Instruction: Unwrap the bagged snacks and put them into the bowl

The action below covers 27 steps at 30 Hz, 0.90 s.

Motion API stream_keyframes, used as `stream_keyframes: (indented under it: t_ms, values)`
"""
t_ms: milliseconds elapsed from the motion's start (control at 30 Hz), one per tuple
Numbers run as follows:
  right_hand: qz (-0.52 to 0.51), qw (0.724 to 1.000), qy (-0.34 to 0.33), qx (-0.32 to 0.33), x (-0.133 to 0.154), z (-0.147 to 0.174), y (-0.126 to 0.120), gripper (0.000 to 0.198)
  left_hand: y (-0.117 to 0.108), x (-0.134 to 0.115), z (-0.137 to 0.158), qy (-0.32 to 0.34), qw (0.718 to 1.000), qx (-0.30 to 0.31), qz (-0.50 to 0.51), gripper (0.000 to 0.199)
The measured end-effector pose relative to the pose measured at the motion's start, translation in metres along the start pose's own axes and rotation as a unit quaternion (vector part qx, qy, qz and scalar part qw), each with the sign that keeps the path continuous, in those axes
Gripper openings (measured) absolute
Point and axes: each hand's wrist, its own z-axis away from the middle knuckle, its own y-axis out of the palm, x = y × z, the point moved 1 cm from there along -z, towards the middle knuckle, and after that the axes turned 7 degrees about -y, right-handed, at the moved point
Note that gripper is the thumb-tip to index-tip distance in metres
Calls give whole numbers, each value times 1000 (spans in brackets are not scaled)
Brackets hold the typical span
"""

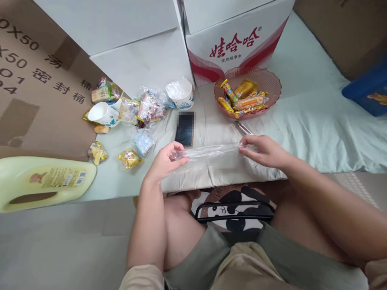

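A clear plastic bag or film [211,151] is stretched level between my hands, above the front of the cloth-covered surface. My left hand [169,159] pinches its left end between thumb and fingers. At the other end, my right hand [260,150] grips it in a similar pinch. Just behind the film lies a dark phone [184,129]. A slim metallic tool [244,128], whose kind I cannot make out, rests behind my right hand. Beyond it a pink ribbed bowl [273,98] holds several wrapped snacks [246,96].
Paper cups [104,114] and wrapped snacks [148,106] cluster at the left. A pale yellow jug [60,177] lies at the left edge. White boxes [136,48] and a red-and-white carton [232,48] stand behind; a blue container [367,90] is at the right.
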Motion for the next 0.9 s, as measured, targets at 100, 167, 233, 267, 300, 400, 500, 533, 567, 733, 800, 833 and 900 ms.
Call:
stream_keyframes:
  t_ms: [100,167,233,267,300,400,500,533,567,733,800,833,900]
  values:
    - [-205,974,96,-23,5,2,-1,37,5,-3,-2,-22,994,15,109,41]
    - [-302,942,136,-53,6,2,-1,41,10,-4,-6,-44,986,3,159,41]
    - [-360,916,155,-82,6,0,0,48,13,-4,-11,-63,978,-27,197,45]
    - [-377,908,160,-89,5,0,1,53,14,-3,-13,-70,973,-45,215,48]
    - [-389,902,163,-92,5,-1,1,57,15,-2,-16,-77,968,-60,230,52]
    - [-393,897,170,-108,1,-3,2,58,15,6,-25,-98,958,-84,258,54]
    - [-369,903,184,-123,-3,-3,2,54,18,13,-34,-114,959,-93,241,45]
    - [-358,906,189,-123,-4,-3,2,53,19,14,-36,-118,961,-92,232,43]
    - [-346,910,192,-122,-5,-3,2,52,20,15,-39,-123,963,-89,224,41]
    - [-301,923,225,-87,-7,-1,-2,61,25,9,-48,-150,964,-102,195,39]
    - [-296,924,231,-66,-9,0,-3,76,24,7,-50,-147,963,-117,196,40]
    - [-293,926,233,-54,-9,1,-3,85,23,6,-51,-142,961,-125,200,41]
    - [-279,929,241,-37,-11,1,-2,93,22,6,-53,-130,959,-138,210,42]
